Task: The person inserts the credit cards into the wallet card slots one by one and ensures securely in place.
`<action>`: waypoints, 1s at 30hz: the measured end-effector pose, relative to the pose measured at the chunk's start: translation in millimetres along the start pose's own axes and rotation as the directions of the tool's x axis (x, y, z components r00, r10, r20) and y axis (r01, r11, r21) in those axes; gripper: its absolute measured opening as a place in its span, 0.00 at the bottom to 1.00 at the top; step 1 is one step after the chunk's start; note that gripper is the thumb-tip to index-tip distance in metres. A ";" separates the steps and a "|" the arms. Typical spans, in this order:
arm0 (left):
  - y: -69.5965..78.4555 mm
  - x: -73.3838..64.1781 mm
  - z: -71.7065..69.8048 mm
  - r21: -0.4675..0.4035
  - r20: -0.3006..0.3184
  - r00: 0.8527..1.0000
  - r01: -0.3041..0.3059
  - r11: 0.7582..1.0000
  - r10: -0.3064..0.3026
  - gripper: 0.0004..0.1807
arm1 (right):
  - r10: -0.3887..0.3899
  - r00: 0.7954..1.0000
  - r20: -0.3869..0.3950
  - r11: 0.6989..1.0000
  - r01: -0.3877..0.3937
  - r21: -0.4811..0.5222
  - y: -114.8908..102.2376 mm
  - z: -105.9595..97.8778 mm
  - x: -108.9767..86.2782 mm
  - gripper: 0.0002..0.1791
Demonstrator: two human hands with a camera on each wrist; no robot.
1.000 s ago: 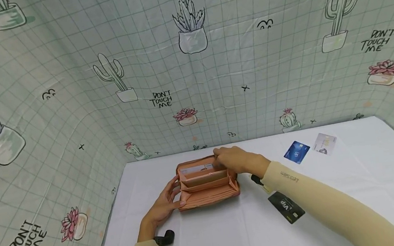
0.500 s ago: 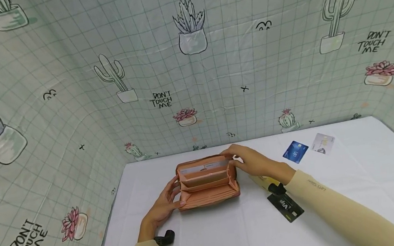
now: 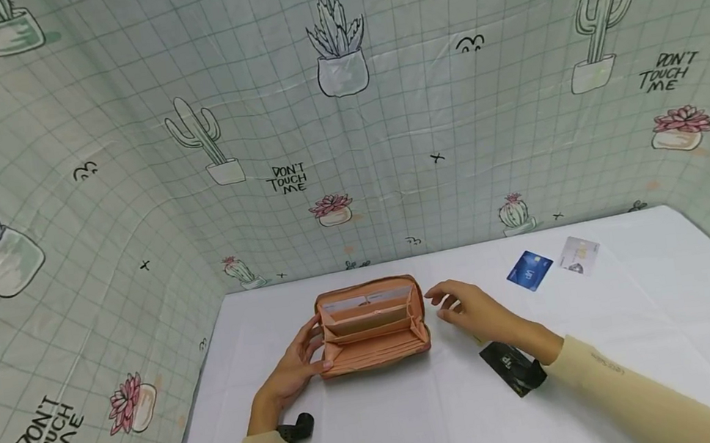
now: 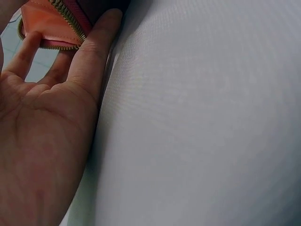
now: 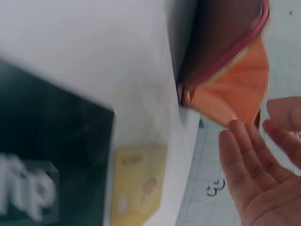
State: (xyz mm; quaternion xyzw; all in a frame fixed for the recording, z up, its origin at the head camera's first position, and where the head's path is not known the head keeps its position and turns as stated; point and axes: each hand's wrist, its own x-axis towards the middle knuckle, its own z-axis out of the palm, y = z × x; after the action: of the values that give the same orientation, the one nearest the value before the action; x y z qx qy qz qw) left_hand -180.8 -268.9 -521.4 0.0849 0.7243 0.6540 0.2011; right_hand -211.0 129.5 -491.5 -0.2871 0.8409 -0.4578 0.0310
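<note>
An orange zip-around wallet (image 3: 373, 326) stands spread wide on the white table, its zip edge undone. Tops of two pale cards (image 3: 345, 305) show in its rear slots. My left hand (image 3: 293, 366) holds the wallet's left side, thumb at the lower flap and fingers along the upper part; the left wrist view shows the thumb (image 4: 94, 56) against the brass zip. Just off the wallet's right edge, my right hand (image 3: 475, 310) hangs with loosely bent fingers and holds nothing. Beneath that wrist lie a black VIP card (image 3: 504, 366) and a yellow card (image 5: 138, 183), mostly hidden in the head view.
A blue card (image 3: 530, 271) and a silver-grey card (image 3: 579, 255) lie side by side at the table's back right. Cactus-print cloth (image 3: 384, 136) hangs behind and to the left. The white table (image 3: 380, 425) extends toward the front.
My right hand has drawn its fingers out of the wallet's rear slot and moved right, away from it. A second card top now shows there. My left hand keeps its place.
</note>
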 end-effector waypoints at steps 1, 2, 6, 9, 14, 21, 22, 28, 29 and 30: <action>0.4 -0.3 0.0 -0.001 0.000 1.000 0.002 1.000 -0.002 0.55 | 0.008 1.000 0.004 1.000 -0.008 0.016 -0.9 1.7 -2.9 0.19; 1.0 -0.6 0.1 -0.004 -0.001 1.000 0.005 1.000 -0.005 0.55 | 0.016 1.000 0.007 0.999 -0.017 0.031 -1.8 3.6 -5.8 0.19; 2.7 -0.8 1.3 -0.022 -0.006 1.000 0.001 1.000 -0.001 0.55 | 0.060 0.998 0.021 0.990 -0.062 0.127 -6.4 11.0 -15.3 0.18; 4.5 -1.7 3.1 -0.039 -0.019 1.000 -0.001 0.999 0.001 0.55 | 0.102 0.994 0.042 0.961 -0.109 0.255 -10.3 15.3 -20.6 0.19; 6.9 -3.7 8.2 -0.044 -0.058 0.998 0.008 0.999 -0.010 0.55 | 0.178 0.982 0.070 0.889 -0.191 0.416 -15.5 19.0 -28.2 0.21; 10.9 -7.3 17.4 0.006 -0.080 0.997 0.011 1.000 -0.011 0.55 | 0.306 0.949 0.068 0.775 -0.290 0.562 -20.4 26.7 -34.1 0.25; 11.9 -8.3 18.5 0.018 -0.088 0.996 0.015 1.000 -0.014 0.55 | 0.325 0.944 0.064 0.754 -0.299 0.585 -21.2 28.3 -34.3 0.25; 20.5 -15.3 25.0 0.128 -0.103 0.995 0.021 0.992 -0.008 0.54 | 0.420 0.907 0.038 0.674 -0.340 0.656 -22.5 36.5 -35.4 0.24; 22.3 -16.3 25.8 0.147 -0.100 0.995 0.019 0.989 -0.004 0.53 | 0.432 0.901 0.034 0.667 -0.345 0.660 -22.8 37.3 -35.5 0.24; 23.7 -16.8 26.0 0.163 -0.097 0.995 0.020 0.986 -0.004 0.51 | 0.441 0.897 0.032 0.659 -0.348 0.666 -23.2 38.1 -35.6 0.23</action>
State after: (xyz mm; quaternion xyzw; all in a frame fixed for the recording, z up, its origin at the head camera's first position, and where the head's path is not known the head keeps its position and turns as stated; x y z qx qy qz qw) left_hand -158.4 -248.6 -496.8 0.0649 0.7850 0.5944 0.1621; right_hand -158.8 109.3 -502.8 -0.0369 0.6677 -0.7232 0.1725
